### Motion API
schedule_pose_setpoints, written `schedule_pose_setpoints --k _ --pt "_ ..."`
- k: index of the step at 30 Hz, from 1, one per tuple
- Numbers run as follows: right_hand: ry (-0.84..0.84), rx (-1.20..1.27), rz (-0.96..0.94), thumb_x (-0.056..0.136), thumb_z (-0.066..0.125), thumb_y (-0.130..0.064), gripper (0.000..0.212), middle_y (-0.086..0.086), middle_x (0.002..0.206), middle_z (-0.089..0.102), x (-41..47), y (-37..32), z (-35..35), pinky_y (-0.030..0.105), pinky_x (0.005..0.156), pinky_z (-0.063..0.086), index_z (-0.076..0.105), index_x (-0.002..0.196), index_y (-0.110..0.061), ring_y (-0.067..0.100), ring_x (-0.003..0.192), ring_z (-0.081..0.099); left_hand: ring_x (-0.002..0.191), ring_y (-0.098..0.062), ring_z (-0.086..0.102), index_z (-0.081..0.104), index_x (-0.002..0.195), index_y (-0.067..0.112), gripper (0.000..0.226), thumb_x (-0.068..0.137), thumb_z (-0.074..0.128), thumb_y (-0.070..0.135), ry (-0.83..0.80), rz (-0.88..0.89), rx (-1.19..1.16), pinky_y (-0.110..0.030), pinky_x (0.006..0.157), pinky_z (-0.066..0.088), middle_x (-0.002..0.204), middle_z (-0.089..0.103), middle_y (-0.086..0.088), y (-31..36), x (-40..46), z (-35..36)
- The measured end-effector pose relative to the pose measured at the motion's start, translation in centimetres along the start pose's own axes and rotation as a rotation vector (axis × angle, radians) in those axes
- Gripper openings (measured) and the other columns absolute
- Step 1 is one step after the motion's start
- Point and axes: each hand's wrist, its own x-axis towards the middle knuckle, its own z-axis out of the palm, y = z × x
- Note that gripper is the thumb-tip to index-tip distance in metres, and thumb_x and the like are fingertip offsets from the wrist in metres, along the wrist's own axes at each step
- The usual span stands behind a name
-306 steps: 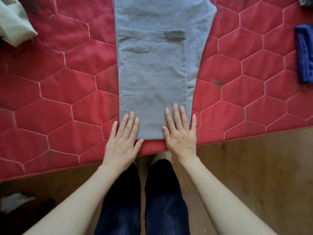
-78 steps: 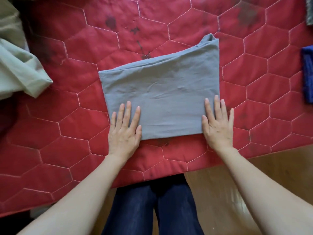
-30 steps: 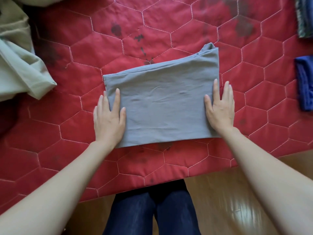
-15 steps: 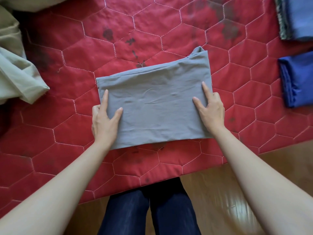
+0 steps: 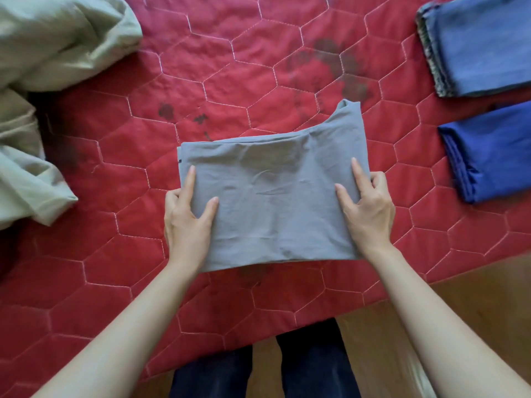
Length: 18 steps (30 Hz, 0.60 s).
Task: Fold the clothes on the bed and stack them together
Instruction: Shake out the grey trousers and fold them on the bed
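Note:
A folded grey garment point(image 5: 273, 202) lies on the red quilted bed point(image 5: 115, 254), near its front edge. My left hand point(image 5: 186, 219) grips the garment's left edge, thumb and index finger on top and the other fingers tucked under. My right hand point(image 5: 367, 208) grips the right edge the same way. Two folded pieces lie at the right: a dark blue one point(image 5: 494, 153) and, behind it, a lighter blue one point(image 5: 482, 44). They lie side by side, not stacked.
A loose pale green cloth point(image 5: 43, 81) is heaped at the left of the bed. The wooden floor point(image 5: 474, 311) shows at the lower right, past the bed's edge. My legs in dark trousers point(image 5: 258, 369) stand against the front edge.
My hands went from lying flat beside the grey garment to gripping its two side edges. The view has shifted, bringing the blue pieces at the right further into sight.

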Motion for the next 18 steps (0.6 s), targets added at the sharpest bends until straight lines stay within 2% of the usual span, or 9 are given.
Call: schedule_pose_setpoints --k 4,8,12,18 --pt "0.076 0.015 -0.015 0.085 0.072 -0.026 0.055 0.011 0.092 0.047 2.9 3.4 -3.1 0.028 0.060 0.039 0.054 0.136 -0.018 0.019 0.069 0.046 0.097 -0.012 0.046 0.037 0.147 0.030 0.068 0.087 0.069 0.024 -0.007 0.047 -0.014 -0.013 0.087 0.029 0.107 0.046 -0.006 4.6 0.5 3.2" --pt "0.119 -0.005 -0.033 0.084 0.073 -0.025 0.055 0.017 0.094 0.051 6.4 8.6 -6.7 0.034 0.059 0.045 0.056 0.134 -0.015 0.031 0.075 0.056 0.099 -0.013 0.047 0.037 0.147 0.031 0.068 0.087 0.069 0.024 -0.001 0.082 -0.035 -0.015 0.088 0.030 0.107 0.046 -0.005 10.2 -0.2 8.1" --pt "0.133 0.016 -0.033 0.083 0.074 -0.025 0.055 0.019 0.096 0.052 9.7 15.6 -11.0 0.042 0.062 0.050 0.056 0.135 -0.015 0.036 0.078 0.058 0.095 -0.012 0.048 0.041 0.145 0.031 0.068 0.085 0.071 0.023 0.041 0.097 -0.052 -0.012 0.084 0.030 0.104 0.047 -0.003 16.5 -2.4 14.4" --pt "0.174 -0.016 -0.053 0.081 0.076 -0.023 0.055 0.017 0.093 0.052 13.7 28.4 -20.2 0.039 0.060 0.050 0.059 0.132 -0.013 0.033 0.075 0.058 0.098 -0.016 0.051 0.042 0.144 0.030 0.067 0.084 0.072 0.021 0.018 0.091 -0.137 -0.018 0.087 0.032 0.103 0.049 -0.005 26.7 -8.0 25.7"
